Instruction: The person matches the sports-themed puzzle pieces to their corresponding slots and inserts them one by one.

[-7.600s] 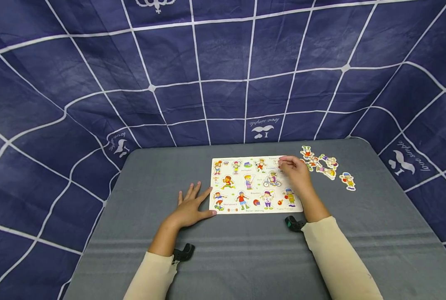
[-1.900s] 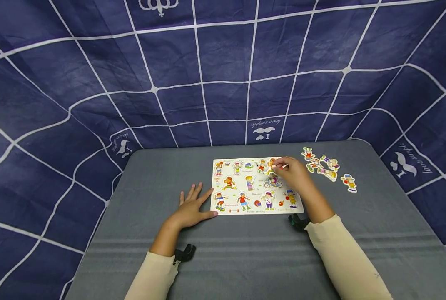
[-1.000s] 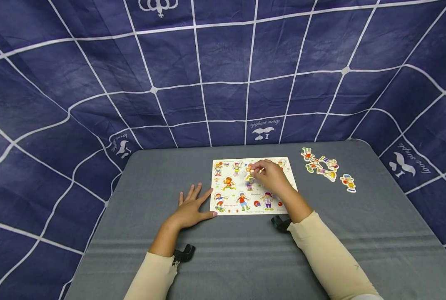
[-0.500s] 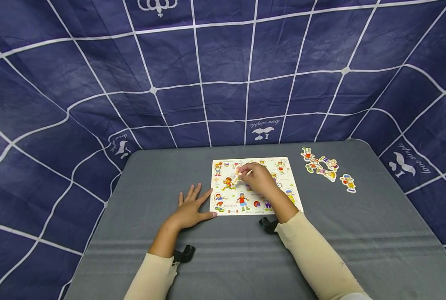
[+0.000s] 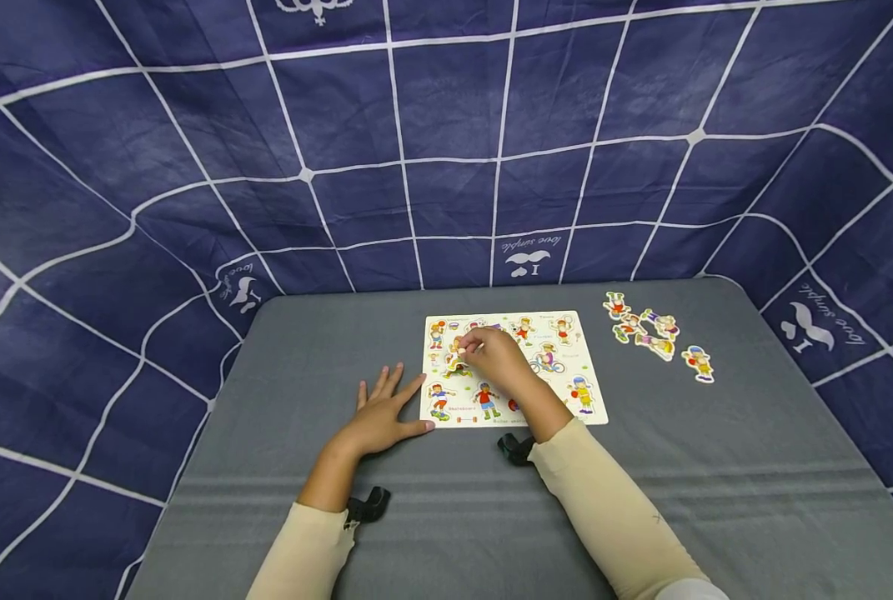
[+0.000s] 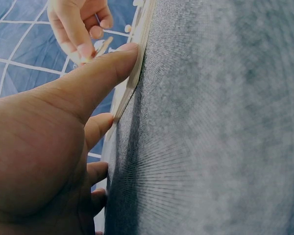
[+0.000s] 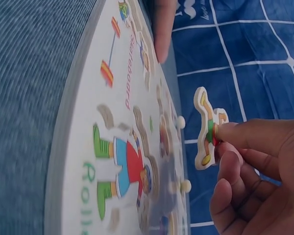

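Observation:
My right hand [image 5: 497, 358] pinches a wooden puzzle piece [image 7: 208, 129] of a running figure between thumb and fingers. In the right wrist view the piece stands above the board's face, apart from it. Below it lies the white picture puzzle board [image 5: 524, 418], printed with sports figures; the hand covers part of its middle. In the head view the piece overlaps the runner picture at the board's left. My left hand [image 5: 378, 421] lies with fingers spread on the table, its thumb and index fingertips at the board's left edge. The thumb [image 6: 108, 68] shows at that edge from close by.
Several loose figure pieces [image 5: 654, 346] lie in a cluster right of the board, with a single figure piece [image 5: 697, 364] nearer. A small knob [image 7: 185, 186] stands up from the board. A blue gridded cloth [image 5: 446, 200] walls in the grey table [image 5: 716, 483].
My right hand has moved left across the board with the piece, from the upper right to the left-middle figures. My left hand stays at the board's left edge.

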`<state>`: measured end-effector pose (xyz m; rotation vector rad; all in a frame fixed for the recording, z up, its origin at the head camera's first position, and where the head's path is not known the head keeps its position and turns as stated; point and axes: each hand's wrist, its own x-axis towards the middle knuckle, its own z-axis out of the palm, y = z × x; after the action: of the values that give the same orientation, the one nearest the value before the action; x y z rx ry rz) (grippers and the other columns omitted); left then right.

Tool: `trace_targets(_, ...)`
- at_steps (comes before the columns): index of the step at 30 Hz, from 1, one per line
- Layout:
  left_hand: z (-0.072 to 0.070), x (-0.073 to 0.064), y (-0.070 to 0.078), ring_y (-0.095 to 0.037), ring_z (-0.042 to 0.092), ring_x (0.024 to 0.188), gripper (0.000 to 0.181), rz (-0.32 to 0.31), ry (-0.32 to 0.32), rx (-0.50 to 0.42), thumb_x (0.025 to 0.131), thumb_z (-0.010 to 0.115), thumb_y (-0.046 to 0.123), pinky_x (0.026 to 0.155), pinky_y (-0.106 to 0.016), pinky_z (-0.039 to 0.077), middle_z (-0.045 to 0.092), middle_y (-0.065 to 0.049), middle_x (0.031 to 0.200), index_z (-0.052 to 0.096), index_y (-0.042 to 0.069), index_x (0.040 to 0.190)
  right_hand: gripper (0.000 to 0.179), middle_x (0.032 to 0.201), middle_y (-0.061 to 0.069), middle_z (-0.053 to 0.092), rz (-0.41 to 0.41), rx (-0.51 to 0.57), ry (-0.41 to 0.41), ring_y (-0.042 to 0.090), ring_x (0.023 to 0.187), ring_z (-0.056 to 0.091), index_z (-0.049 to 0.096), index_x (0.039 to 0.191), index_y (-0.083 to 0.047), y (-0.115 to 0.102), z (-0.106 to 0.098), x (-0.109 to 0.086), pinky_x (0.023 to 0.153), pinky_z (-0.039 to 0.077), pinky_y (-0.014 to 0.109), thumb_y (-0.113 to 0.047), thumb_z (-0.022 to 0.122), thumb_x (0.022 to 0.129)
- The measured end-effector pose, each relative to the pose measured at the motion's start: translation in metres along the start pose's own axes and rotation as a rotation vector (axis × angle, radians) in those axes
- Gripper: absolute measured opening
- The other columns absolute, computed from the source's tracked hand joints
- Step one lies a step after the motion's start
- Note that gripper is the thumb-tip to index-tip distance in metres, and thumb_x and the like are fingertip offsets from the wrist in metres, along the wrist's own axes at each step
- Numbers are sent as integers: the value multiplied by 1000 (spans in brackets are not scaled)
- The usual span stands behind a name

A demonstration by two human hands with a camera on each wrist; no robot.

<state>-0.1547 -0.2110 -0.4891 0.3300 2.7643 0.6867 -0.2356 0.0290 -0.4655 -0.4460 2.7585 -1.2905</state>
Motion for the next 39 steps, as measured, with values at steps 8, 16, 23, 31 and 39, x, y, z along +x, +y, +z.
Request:
trace_targets(8,-2,-1,0,-40,-3,158,87,2,-1,1,87,69,62,120,-72,-6,8,-16,171,33,31,160,7,86,1,67,38,16,-46,13,75,59,72,97,-13,-3,8,2,73,47,29,-12,73,91)
trace_targets(16,0,-1,-1,-39,-3,158,87,-3,-4,12,87,69,64,120,-72,-6,9,-15,171,33,31,160,7,82,1,66,50,-30,-68,14,72,57,70,91,-13,-2,13,5,70,46,27,-11,75,88)
trace_targets(23,-1,-1,0,-40,-2,158,87,0,4,5,87,70,62,120,-72,-5,9,-16,171,33,31,159,4,80,1,64,56,-80,-99,14,71,55,70,90,-11,-4,14,9,70,44,27,-9,72,89)
trace_targets(31,-1,0,1,-39,-3,159,87,-4,-3,7,87,69,62,120,-71,-6,9,-15,171,33,32,160,3,79,1,63,90,-95,-132,14,70,55,70,90,-9,-1,16,12,66,43,25,-12,71,91)
trace_targets(39,0,0,0,-40,-2,159,88,3,-1,-1,87,71,61,120,-71,-6,9,-15,171,32,30,160,5,81,1,64,116,-88,-150,14,72,56,70,90,-13,3,18,13,70,44,26,-16,71,94)
